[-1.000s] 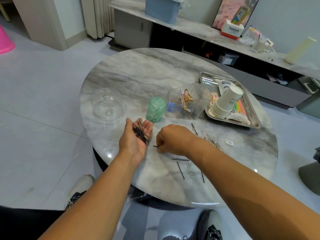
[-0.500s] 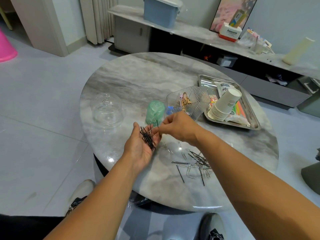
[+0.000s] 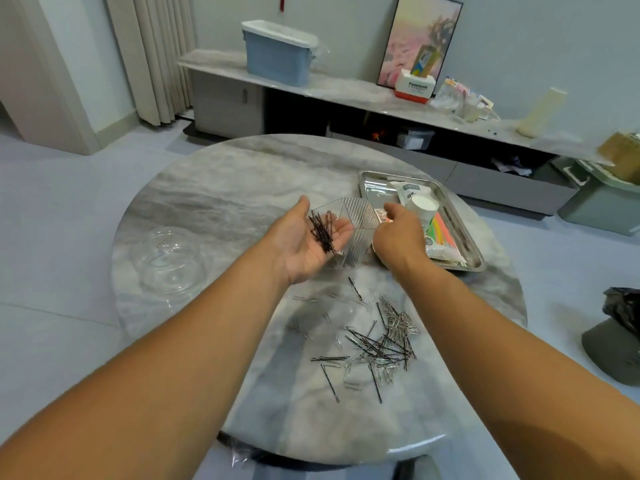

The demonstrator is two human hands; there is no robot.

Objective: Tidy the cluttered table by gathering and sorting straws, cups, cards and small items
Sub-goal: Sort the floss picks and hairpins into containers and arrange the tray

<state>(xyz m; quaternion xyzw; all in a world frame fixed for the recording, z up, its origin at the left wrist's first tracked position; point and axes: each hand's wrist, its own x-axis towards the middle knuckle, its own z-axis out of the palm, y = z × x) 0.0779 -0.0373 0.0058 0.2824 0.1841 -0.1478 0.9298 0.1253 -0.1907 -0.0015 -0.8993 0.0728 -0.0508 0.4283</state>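
- Left hand (image 3: 308, 244) palm up, fingers relaxed and spread; a bundle of black hairpins (image 3: 322, 232) lies loose across the palm, not gripped.
- Right hand (image 3: 398, 235) seen from the back, fingers curled at the far edge of the clear ribbed organiser box (image 3: 356, 220); whether it actually pinches the rim I cannot tell.
- The box sits between the two hands, partly behind the left fingertips. Its contents are blurred.
- Just right of the right hand: metal tray (image 3: 460, 233) with an upside-down stack of paper cups (image 3: 423, 207), coloured straws (image 3: 443, 232) and a white packet (image 3: 408, 188). The right hand covers the tray's near-left corner.
- Below both wrists, toward the person: a scattered heap of hairpins and silver clips (image 3: 381, 344) on the marble table (image 3: 214, 202).
- Well left of the left forearm: clear glass dome lid (image 3: 166, 258), resting on the table.
- Beyond the table: low shelf with a blue bin (image 3: 277, 53), a framed picture (image 3: 419, 39), a tissue box (image 3: 415, 86).
- Against half a second ago: both hands have moved away from the body to the box; earlier the right fingers met the left palm over the near side of the table.
- The green jar seen earlier beside the box no longer shows; the left hand covers that spot.
- View has tilted up, showing more of the shelf and wall.
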